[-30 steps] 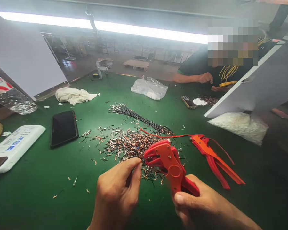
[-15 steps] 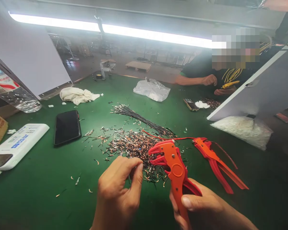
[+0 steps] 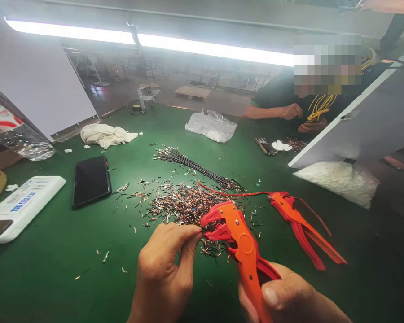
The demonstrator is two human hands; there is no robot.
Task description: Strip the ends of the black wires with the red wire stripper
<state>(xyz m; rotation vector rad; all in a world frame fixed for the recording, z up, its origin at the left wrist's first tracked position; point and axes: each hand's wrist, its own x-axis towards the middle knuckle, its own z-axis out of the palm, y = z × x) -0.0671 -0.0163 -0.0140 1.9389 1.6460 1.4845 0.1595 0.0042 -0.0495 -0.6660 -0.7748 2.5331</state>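
My right hand [image 3: 286, 298] grips the handles of an orange wire stripper [image 3: 239, 244], whose jaws point left. My left hand [image 3: 166, 269] is pinched, thumb and forefinger together, right at the stripper's jaws; what it pinches is too small to see. Just beyond lies a heap of short cut wire pieces [image 3: 185, 204] with copper ends on the green table [image 3: 54, 260]. A bundle of thin dark wires [image 3: 191, 166] lies behind the heap. A second orange stripper [image 3: 299, 224] rests on the table to the right, with a red wire [image 3: 232, 193] running to it.
A black phone [image 3: 90, 179] and a white box [image 3: 20, 206] lie at the left, a white cloth [image 3: 104, 133] and a clear plastic bag [image 3: 210, 125] farther back. A bag of white bits [image 3: 336, 177] sits at the right under a white panel. Another person works across the table.
My right hand and the stripper have dropped lower and tilted, its jaws nearer my left fingers. My left hand keeps its pinch and has shifted slightly down.
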